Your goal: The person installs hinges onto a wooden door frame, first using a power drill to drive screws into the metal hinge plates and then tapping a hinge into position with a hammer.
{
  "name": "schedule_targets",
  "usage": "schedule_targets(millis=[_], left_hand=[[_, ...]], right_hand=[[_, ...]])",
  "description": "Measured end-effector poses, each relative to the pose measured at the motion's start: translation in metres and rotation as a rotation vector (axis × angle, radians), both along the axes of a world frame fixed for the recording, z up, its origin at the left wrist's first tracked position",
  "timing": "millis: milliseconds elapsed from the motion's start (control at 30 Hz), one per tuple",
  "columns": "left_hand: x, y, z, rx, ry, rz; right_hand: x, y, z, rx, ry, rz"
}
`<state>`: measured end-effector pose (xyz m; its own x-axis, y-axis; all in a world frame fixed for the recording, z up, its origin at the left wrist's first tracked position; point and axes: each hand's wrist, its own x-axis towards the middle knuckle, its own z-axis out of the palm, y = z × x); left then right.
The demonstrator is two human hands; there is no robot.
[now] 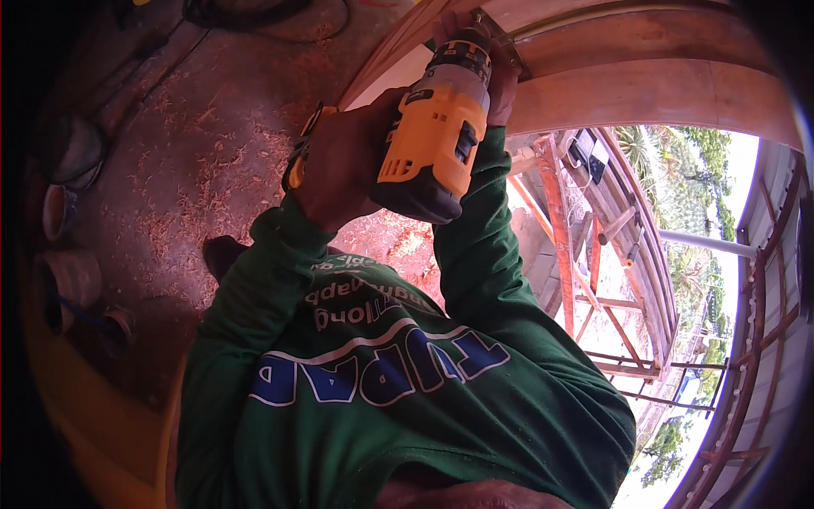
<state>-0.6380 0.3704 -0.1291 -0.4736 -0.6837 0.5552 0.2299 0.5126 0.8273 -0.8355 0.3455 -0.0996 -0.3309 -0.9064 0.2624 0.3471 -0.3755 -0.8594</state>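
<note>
Gripping yellow drill (437, 136), left hand (339, 174) clenched, right hand (504, 92) near chuck (471, 37), hold unclear

Green shirt (398, 433) bears upside-down lettering: big blue capitals (387, 373) edged white, smaller white words (373, 304); marks on the drill (431, 140) are unreadable.

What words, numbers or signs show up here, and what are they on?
Green shirt: large blue, white-edged letters, legible; wording not copied here.
Same shirt: smaller white lettering, partly lost in folds.
Yellow-black drill: collar markings, too small to read.
</note>
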Motion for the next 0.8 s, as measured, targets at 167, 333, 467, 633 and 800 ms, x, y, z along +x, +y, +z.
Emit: schedule_targets(millis=[167,333,467,633,800], left_hand=[[0.002,-0.003,0.003,0.023,-0.06,-0.011],[0.005,-0.005,-0.001,0.015,-0.054,-0.004],[0.006,-0.008,-0.004,0.065,0.035,-0.066],[0.002,-0.007,-0.008,0.097,0.044,-0.068],[0.004,-0.009,-0.008,0.057,0.007,-0.048]], right_hand=[[0.0,-0.001,-0.008,-0.012,0.531,-0.196],[-0.005,0.0,-0.004,-0.035,0.02,0.026],[0.002,-0.001,-0.001,-0.019,-0.201,0.07],[-0.005,-0.006,0.001,0.031,-0.271,0.069],[-0.004,-0.008,0.001,0.078,-0.316,-0.008]])
